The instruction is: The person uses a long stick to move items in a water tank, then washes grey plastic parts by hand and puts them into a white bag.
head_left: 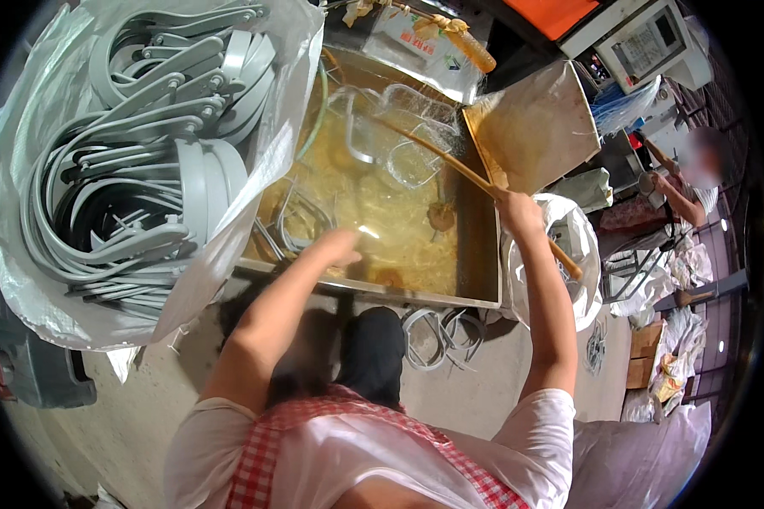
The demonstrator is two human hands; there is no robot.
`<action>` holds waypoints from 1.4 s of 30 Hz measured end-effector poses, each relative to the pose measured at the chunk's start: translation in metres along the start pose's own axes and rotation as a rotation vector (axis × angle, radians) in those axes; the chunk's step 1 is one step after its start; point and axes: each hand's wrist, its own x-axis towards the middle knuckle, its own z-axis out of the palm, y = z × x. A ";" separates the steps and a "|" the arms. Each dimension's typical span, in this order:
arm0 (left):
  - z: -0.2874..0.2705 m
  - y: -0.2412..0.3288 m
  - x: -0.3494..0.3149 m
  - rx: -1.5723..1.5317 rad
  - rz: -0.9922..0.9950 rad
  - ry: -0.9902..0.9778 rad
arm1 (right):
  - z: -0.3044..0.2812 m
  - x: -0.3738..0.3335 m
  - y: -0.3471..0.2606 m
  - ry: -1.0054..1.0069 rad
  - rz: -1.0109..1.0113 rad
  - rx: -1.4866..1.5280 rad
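My right hand (519, 214) is closed around a long wooden stick (446, 156), which slants across a shallow metal tank (399, 296). The stick's far end reaches over the yellowish water, and its near end sticks out below my fist. My left hand (338, 248) is just inside the tank's front edge, loosely bent, with nothing visible in it; its fingertips are not sharp. Beside it, several thin grey curved strips (304, 219) lean in the tank's left corner. A pale looped piece (358, 140) and crumpled clear film (416, 153) lie in the water.
A large white sack (293, 110) full of grey curved bands (136, 110) stands at left. At right are a white bag-lined bin (525, 301) and a stained board (530, 127). Grey rings (424, 339) lie on the floor. Another person (679, 191) works at far right.
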 end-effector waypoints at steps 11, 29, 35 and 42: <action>0.005 0.015 -0.002 -0.009 -0.025 -0.043 | -0.069 -0.055 0.009 0.011 -0.301 -0.168; 0.028 0.001 0.009 -0.042 0.005 -0.054 | -0.163 -0.264 0.095 0.140 0.185 0.216; 0.020 0.016 -0.004 -0.033 0.056 -0.021 | -0.138 -0.244 0.130 0.183 0.394 0.292; 0.031 0.008 0.004 0.050 0.006 -0.035 | -0.035 -0.092 0.102 0.131 0.428 0.046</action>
